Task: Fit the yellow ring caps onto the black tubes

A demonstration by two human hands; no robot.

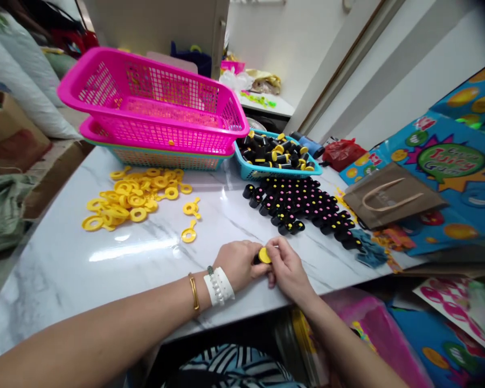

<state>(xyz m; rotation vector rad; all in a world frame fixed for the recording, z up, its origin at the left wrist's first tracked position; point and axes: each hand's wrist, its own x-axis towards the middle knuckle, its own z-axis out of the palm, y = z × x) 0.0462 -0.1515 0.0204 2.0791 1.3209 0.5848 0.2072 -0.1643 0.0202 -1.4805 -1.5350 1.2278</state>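
Yellow and black meet at the near edge of the white marble table (105,258), where both hands close on one small piece. The left hand (238,263) has its fingers curled around a short black tube (257,259), most of it hidden in the grip, and the right hand (286,267) pinches the yellow cap (264,255) on the tube's end between thumb and fingertips. The two hands touch each other around it, just above the table edge. A gold bangle (193,292) and a white beaded band (219,285) sit on the left wrist.

Toward the middle of the surface stands a block of black tubes (299,207) with pink and yellow tops, set in close rows. Behind them, near the far edge, a blue basket (253,171) holds more black and yellow pieces in a loose heap. At the far left corner two pink baskets (153,102) are stacked, and in front of them lies a pile of yellow rings (133,199), with two stray rings (189,221) between the pile and the hands. A brown paper bag (392,199) lies flat at the right edge
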